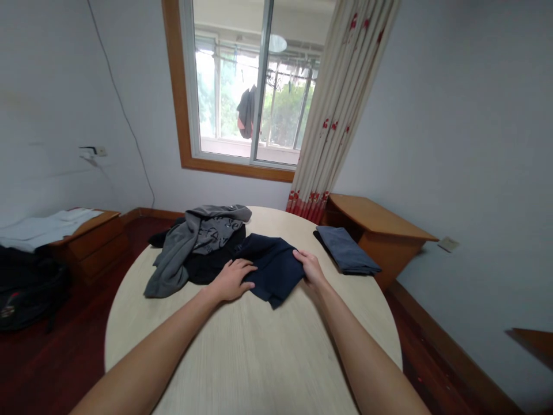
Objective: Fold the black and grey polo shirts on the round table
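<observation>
The round table [259, 357] fills most of the space in front of the person; take its twelve o'clock as the side nearest the window [259, 86]. Next in size, a heap of loose clothing [203, 242] lies at about ten to eleven o'clock, a grey garment [173, 271] draped over black fabric [207, 268]. It seems put there to leave the near half of the table free for the arms to work over.

The dark blue cloth [276, 268] lies toward twelve o'clock, a little beyond the middle and within easy reach of both hands. Its nine o'clock side meets the black fabric; exactly where one ends is hard to tell. A folded stack [345, 251], grey over black, sits near the rim at about two o'clock, well apart from the heap, probably so that loose and folded pieces do not mix.

The left hand [233, 279] rests palm down at the cloth's eight to nine o'clock edge, likely to steady it. Its fingers are slightly spread, thumb apart; whether they grip any fabric I cannot tell. The right hand [310, 267] takes the cloth's two to three o'clock edge, thumb on top, apparently pinching it against fingers hidden beneath, which probably keeps that side taut.
</observation>
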A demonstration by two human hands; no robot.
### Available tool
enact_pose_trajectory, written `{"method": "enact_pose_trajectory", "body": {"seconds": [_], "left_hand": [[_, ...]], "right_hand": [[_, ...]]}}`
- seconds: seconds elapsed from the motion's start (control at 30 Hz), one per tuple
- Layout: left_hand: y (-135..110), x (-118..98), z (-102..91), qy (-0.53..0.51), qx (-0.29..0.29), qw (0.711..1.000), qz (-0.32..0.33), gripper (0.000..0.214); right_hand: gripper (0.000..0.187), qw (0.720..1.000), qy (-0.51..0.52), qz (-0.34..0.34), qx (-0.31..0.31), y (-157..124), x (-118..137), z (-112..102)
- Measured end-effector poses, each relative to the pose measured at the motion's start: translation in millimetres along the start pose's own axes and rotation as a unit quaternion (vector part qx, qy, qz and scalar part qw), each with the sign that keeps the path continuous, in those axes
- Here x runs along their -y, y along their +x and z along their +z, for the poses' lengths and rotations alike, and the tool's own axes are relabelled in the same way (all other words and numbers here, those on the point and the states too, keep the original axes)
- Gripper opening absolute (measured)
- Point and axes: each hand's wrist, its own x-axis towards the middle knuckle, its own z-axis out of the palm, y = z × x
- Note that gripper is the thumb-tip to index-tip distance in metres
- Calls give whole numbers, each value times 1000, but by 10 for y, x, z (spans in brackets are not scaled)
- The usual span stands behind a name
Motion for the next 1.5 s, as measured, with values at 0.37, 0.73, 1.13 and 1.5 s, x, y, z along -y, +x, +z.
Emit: {"method": "enact_pose_trajectory", "body": {"seconds": [0.37, 0.73, 1.13, 1.5], "left_hand": [[23, -104, -81, -146, -157, 975, -57, 22], [-66, -311, -178, -430, -171, 883, 76, 116], [-9, -175, 71, -107, -114, 987, 39, 23], [-106, 389, -614, -330, -546, 770, -29, 34]], "right_hand": [[64, 940, -228, -196, 159, -239, 358, -162], [50, 977, -71, -184, 80, -509, 440, 214], [48, 966, -38, -87, -241, 135, 78, -538], [48, 929, -83, -160, -325, 247, 85, -806]]}}
